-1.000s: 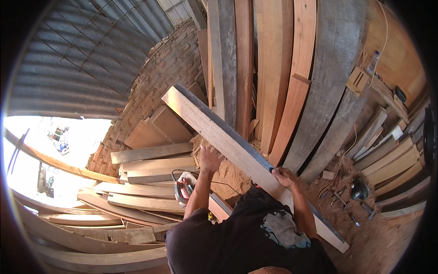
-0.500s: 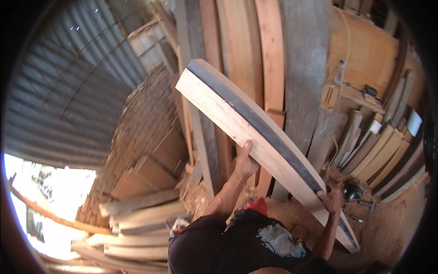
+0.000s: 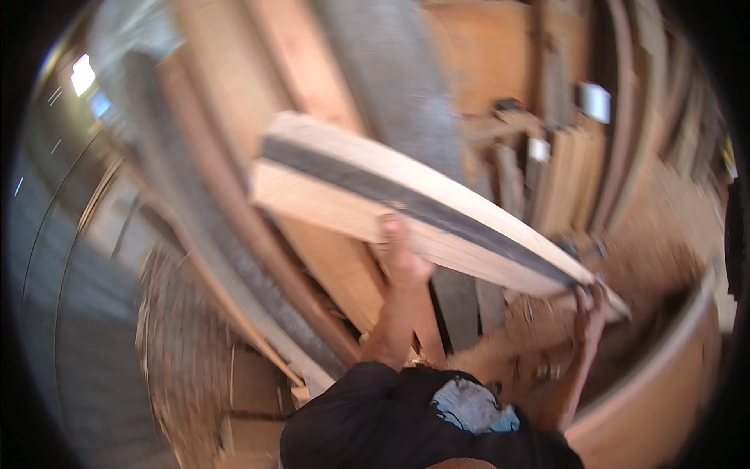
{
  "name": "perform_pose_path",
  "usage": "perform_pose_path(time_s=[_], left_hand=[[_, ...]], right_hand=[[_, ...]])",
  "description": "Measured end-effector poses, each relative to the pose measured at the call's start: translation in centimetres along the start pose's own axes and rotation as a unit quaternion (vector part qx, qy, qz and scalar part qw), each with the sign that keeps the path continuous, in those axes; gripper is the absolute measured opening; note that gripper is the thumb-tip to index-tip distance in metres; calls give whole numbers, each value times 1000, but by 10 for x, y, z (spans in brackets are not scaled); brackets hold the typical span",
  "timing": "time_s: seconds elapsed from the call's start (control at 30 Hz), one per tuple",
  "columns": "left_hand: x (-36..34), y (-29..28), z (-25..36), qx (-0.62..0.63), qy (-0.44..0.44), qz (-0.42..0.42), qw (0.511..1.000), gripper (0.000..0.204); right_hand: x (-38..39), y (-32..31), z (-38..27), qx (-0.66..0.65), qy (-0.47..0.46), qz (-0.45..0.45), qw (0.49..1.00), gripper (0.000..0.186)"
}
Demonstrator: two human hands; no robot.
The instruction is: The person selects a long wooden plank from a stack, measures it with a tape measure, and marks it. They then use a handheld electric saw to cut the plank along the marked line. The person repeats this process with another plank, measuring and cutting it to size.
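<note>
Holds a pale timber beam [image 3: 426, 215] aslant across the view, from 10 o'clock, past the centre, to nearly 4 o'clock; shows a dark band [image 3: 367, 185] running lengthwise between two pale strips; blurs slightly at the upper end. Grasps the beam from below with the left hand [image 3: 406, 262], just off centre toward 5 o'clock, with the thumb [image 3: 392, 227] against the lower pale strip; cannot tell the placement of the remaining fingers, hidden by the wood. Grasps the narrower-looking end with the right hand [image 3: 591, 307], near 4 o'clock, bent about the edge.

Includes a dark shirt [image 3: 351, 422] with a grey-blue print at 6 o'clock; includes long boards [image 3: 226, 62] from 10 to 12 o'clock behind the beam, with a broad grey plank [image 3: 391, 70] at 12 o'clock; continues with an orange-brown panel [image 3: 480, 59] at 1 o'clock, a white object [image 3: 595, 103] at 2 o'clock, and shorter boards [image 3: 574, 168] between 2 and 3 o'clock; ends with a blurred brick wall [image 3: 183, 336] at 8 o'clock.
</note>
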State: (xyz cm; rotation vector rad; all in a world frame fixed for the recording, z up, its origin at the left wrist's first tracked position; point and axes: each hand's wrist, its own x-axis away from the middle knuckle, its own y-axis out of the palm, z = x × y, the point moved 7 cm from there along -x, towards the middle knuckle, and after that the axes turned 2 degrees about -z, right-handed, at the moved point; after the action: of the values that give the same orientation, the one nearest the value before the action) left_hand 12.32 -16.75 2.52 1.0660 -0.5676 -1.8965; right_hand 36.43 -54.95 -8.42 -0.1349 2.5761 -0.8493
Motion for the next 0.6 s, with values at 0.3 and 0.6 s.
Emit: perform_pose_path(time_s=[0.3,0.6], left_hand=[[0,60,61,-11,43,-18,999,86],[12,155,62,8,99,-119,988,80]], right_hand=[[146,-10,67,105,144,-70,982,42],[348,-76,180,205,451,-43,868,47]])
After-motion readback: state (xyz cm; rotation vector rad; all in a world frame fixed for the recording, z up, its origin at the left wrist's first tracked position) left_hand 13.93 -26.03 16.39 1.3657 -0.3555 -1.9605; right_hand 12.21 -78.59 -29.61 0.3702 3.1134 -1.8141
